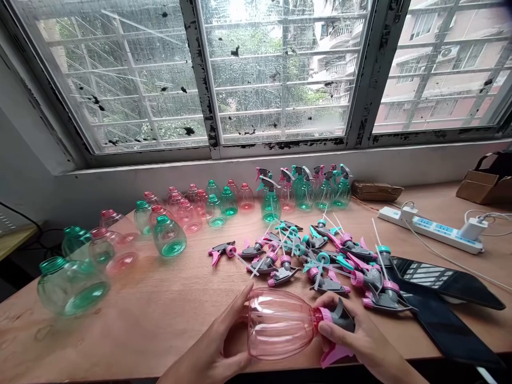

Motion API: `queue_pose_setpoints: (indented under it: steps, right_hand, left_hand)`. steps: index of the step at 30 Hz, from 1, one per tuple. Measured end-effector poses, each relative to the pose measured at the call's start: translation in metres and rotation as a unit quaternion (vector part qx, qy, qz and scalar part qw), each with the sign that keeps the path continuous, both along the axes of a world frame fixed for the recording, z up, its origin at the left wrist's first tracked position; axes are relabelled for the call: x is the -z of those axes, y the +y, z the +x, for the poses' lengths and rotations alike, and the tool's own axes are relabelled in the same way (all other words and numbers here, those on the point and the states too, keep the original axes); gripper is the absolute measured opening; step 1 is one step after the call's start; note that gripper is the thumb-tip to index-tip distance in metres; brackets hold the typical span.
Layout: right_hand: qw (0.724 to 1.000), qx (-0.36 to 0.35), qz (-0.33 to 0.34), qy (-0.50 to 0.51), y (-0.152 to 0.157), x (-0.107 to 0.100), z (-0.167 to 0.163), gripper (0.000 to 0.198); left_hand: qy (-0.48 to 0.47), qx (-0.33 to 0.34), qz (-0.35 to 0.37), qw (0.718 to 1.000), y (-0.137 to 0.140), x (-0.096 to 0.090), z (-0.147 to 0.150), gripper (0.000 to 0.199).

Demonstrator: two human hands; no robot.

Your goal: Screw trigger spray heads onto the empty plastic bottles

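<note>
A clear pink spray bottle (282,324) lies sideways in front of me, above the table's near edge. My left hand (224,341) grips its base end between thumb and fingers. At the neck, my right hand (352,330) is closed around the pink and grey trigger sprayer head (340,314), thumb on the pink collar. The trigger points down toward me. Just beyond the bottle lies a pile of loose trigger sprayer heads (284,272), pink-grey and green-grey, with thin white dip tubes. How far the collar is screwed on I cannot tell.
Open green bottles (74,288) and pink bottles (188,217) stand at left and back. Several bottles with sprayers (271,202) line the wall below the window. A white power strip (432,229), dark tablet-like devices (448,282), a brown package (377,191) and a cardboard box (486,184) are on the right.
</note>
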State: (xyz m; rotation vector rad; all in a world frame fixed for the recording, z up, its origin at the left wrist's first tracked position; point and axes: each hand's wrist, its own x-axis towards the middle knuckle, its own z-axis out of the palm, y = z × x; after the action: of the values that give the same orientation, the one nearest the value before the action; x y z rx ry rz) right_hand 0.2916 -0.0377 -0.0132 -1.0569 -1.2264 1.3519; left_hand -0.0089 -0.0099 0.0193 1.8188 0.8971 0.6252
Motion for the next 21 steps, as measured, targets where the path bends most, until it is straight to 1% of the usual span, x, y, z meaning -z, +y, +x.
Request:
queue_pose_setpoints:
  steps: [3, 6, 8, 11, 14, 18, 21]
  right_hand:
    - [1.0, -0.002, 0.0, 0.005, 0.0002, 0.0004, -0.0001, 0.034]
    - [1.0, 0.0, 0.003, 0.006, 0.0008, 0.0025, 0.0001, 0.035]
    - [1.0, 0.002, 0.007, 0.003, 0.0012, 0.004, 0.0005, 0.035]
    - [1.0, 0.005, 0.015, 0.002, 0.0014, 0.0047, 0.0008, 0.035]
    - [1.0, 0.002, 0.006, 0.004, 0.0015, 0.0037, 0.0009, 0.035]
    - [1.0, 0.0, 0.007, -0.001, 0.0017, 0.0037, 0.0004, 0.036]
    - [1.0, 0.001, 0.015, -0.005, 0.002, 0.0057, 0.0001, 0.036]
  left_hand:
    - [0.009, -0.004, -0.005, 1.0, 0.0012, 0.0033, -0.002, 0.086]
    - [-0.009, 0.008, -0.034, 0.999, 0.0017, 0.0027, -0.0017, 0.101]
    - [-0.025, 0.008, -0.052, 0.998, 0.001, 0.0, 0.0, 0.106]
    - [-0.009, -0.001, -0.044, 0.999, -0.0001, -0.0042, 0.0028, 0.099]
    - [0.008, 0.001, -0.023, 1.0, -0.0003, -0.0053, 0.0037, 0.095]
    - [-0.02, 0.006, -0.016, 1.0, -0.0005, -0.0023, 0.0031, 0.084]
    - [-0.05, 0.012, -0.039, 0.998, -0.0011, -0.0002, 0.0039, 0.079]
